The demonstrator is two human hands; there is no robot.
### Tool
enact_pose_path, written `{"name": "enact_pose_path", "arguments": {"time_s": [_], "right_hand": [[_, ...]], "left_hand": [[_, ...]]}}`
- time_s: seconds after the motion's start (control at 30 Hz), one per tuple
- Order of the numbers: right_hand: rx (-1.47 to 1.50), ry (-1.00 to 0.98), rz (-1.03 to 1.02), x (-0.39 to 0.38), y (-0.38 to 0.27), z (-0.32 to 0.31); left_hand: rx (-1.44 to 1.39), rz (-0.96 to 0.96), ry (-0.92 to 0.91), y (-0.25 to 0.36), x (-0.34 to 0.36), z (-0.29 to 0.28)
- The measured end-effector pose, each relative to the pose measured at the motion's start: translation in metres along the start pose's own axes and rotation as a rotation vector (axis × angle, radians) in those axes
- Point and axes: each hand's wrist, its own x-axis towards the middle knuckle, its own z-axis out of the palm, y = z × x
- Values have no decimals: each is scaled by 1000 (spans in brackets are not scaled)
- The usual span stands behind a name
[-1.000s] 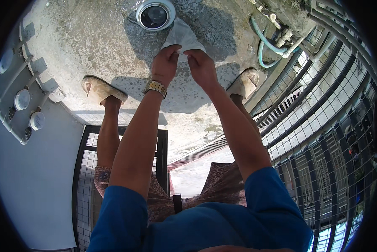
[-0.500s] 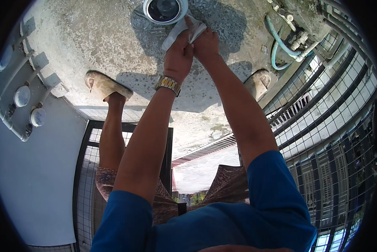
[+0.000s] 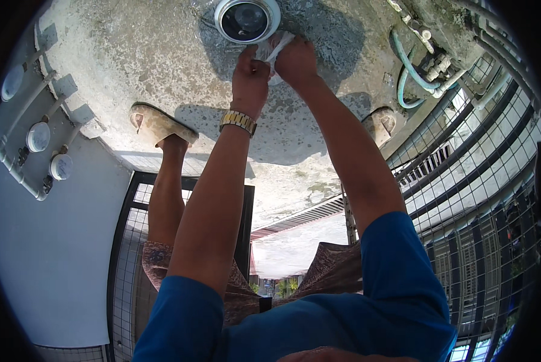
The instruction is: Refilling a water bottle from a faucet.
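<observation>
Both of my hands are at a thin, whitish, see-through sheet (image 3: 276, 47) that looks like a plastic bag. My right hand (image 3: 297, 62) is closed round its right side. On the other side my left hand (image 3: 251, 81), with a gold-and-silver watch (image 3: 239, 122) on the wrist, has its fingers bent in a pinch at the bag's edge. Just beyond the hands stands a round, white-rimmed container (image 3: 273, 24) with a dark inside. What lies in it is too dark to make out.
Rough, partly wet concrete (image 3: 132, 72) lies underfoot, with my sandals (image 3: 162, 125) on it. At the right are a green hose (image 3: 400, 78), pipes with valves (image 3: 439, 69) and a mesh fence (image 3: 457, 151). Round meters (image 3: 38, 137) line the left wall.
The bag is bunched smaller between my hands, and its left flap no longer spreads over my left hand. My left fingers have shifted. The whole view has moved slightly.
</observation>
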Motion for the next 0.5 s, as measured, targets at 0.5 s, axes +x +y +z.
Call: {"name": "enact_pose_path", "arguments": {"time_s": [0.5], "right_hand": [[798,192,-17,-86,11,-177]], "left_hand": [[308,-16,-15,5,-18,2]]}}
